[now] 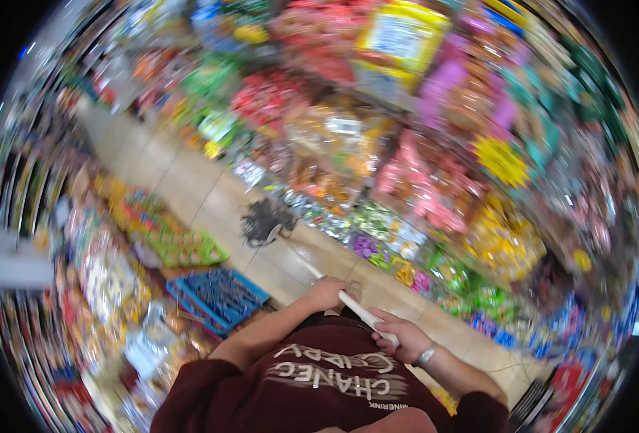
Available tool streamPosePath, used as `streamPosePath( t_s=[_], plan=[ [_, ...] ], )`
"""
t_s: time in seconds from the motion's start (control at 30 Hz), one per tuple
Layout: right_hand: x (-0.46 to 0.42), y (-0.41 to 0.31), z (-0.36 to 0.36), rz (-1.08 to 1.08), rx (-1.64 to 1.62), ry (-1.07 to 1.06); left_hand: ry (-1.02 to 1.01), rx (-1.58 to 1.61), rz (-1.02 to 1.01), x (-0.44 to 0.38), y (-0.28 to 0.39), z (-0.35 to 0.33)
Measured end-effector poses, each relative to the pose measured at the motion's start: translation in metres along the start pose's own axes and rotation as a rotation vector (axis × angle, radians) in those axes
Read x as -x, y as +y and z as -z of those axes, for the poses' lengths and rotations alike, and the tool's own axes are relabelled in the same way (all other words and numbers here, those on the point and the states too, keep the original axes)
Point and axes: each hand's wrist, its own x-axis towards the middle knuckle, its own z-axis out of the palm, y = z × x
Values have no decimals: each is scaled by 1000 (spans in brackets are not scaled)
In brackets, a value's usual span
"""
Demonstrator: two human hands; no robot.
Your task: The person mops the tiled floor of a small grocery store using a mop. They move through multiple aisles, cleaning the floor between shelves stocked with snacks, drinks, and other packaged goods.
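Observation:
A string mop's white handle point(360, 310) slants across the front of my body, gripped in both hands. My left hand point(327, 293) is wrapped around it farther from me. Closer to the handle's end is my right hand point(404, 334), with a watch point(426, 354) on that wrist. Down on the beige tiled floor point(189, 187) the dark, stringy mop head point(267, 222) lies ahead and slightly left of me. Between the mop head and my left hand the handle looks thin and pale.
Bagged snacks point(344, 132) and small wrapped packets point(406, 238) line the aisle's right side, blurred. On the left stand a blue plastic basket point(219, 297), a green egg-patterned pack point(184, 246) and more bagged goods point(108, 276). A thin cable point(506, 368) lies at lower right.

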Motion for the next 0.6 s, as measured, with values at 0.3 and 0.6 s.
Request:
streamPosePath(
  t_s=[0.3,0.6],
  plan=[
    [-73,-21,-40,-63,159,34,132,42,158,17,-75,25],
    [-218,-48,-177,-61,5,28,288,-15,194,49,-242,136]
  ],
)
